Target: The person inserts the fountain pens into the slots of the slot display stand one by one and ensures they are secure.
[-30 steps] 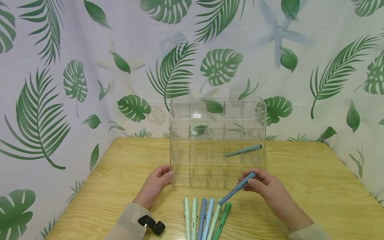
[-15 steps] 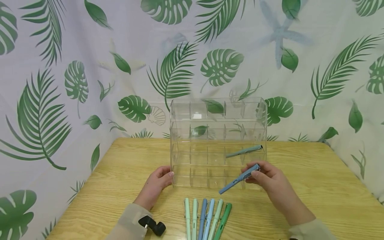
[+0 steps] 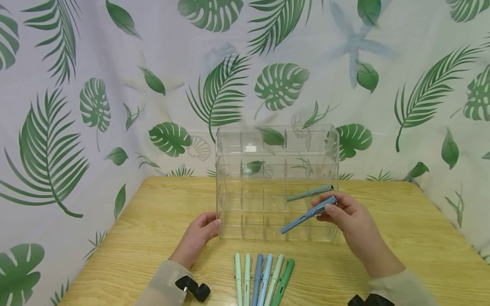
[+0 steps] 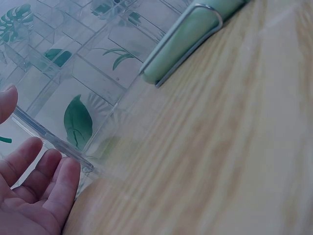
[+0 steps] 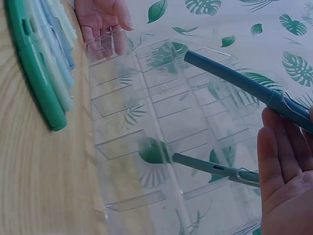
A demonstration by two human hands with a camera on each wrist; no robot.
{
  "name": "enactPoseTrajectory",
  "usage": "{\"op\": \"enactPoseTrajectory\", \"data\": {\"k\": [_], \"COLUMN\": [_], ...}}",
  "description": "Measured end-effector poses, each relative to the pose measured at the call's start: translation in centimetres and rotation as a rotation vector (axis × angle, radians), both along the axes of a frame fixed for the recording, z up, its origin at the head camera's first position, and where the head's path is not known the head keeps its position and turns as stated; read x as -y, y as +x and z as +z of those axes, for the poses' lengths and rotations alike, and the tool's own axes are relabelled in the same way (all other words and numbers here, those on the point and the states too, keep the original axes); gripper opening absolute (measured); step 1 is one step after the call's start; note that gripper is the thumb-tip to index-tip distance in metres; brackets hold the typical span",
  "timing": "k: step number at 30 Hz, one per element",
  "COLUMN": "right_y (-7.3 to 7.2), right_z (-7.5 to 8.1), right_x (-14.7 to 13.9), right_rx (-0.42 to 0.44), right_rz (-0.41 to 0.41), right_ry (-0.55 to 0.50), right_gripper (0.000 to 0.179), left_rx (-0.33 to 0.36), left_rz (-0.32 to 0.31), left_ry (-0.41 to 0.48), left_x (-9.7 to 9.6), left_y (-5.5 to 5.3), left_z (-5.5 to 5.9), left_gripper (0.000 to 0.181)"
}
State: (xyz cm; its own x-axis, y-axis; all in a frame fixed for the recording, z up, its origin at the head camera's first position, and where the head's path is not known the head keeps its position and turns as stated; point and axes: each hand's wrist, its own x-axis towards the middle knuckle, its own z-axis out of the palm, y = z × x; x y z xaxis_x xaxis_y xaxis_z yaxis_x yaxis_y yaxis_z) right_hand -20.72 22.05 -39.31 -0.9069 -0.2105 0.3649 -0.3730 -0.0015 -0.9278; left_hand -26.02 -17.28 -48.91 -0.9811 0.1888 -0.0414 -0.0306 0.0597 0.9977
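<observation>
Head view: from where I stand, the right hand [image 3: 354,221] pinches a blue pen [image 3: 302,218] near its clip end, the barrel slanting from upper right down to lower left across the front of a clear rack [image 3: 217,170]. Behind and just above it, a grey-green pen [image 3: 310,193] lies in the rack's right part, second tier up, on a similar but flatter slant. The right hand is the nearer to that spot; the left hand [image 3: 197,238] holds the lower left corner. I judge that a next move would turn on this slant: the barrel wants levelling to lie along a tier. Loose pens [image 3: 257,276] fan out on the table [image 3: 153,199] below.

Left wrist view: the rack's edge runs between thumb and fingers, the fingers only loosely bent. A light green pen's clip end shows near, apart from that hand.

Right wrist view: the blue pen's free end points away from the palm, over the rack and roughly parallel to the grey-green one. Whether the fingers touch that lower pen, I can't tell.
</observation>
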Motion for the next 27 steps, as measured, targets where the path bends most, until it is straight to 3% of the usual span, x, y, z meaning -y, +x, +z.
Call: {"op": "enactPoseTrajectory", "data": {"k": [10, 19, 27], "right_y": [-0.4, -1.9, -3.4], "right_z": [3.3, 5.8, 8.3], "right_x": [-0.4, -1.2, -1.2], "right_rx": [-0.068, -0.13, -0.124], "right_rz": [-0.059, -0.091, -0.197], "right_ry": [-0.01, -0.106, -0.032], "right_gripper": [0.029, 0.028, 0.037], "left_rx": [-0.006, 0.004, -0.002], "left_rz": [-0.001, 0.004, 0.016], "left_ry": [-0.004, 0.0, -0.007], "left_x": [0.0, -0.1, -0.1], "left_y": [0.0, 0.0, -0.1], "left_z": [0.0, 0.0, -0.2], "left_gripper": [0.045, 0.044, 0.044]}}
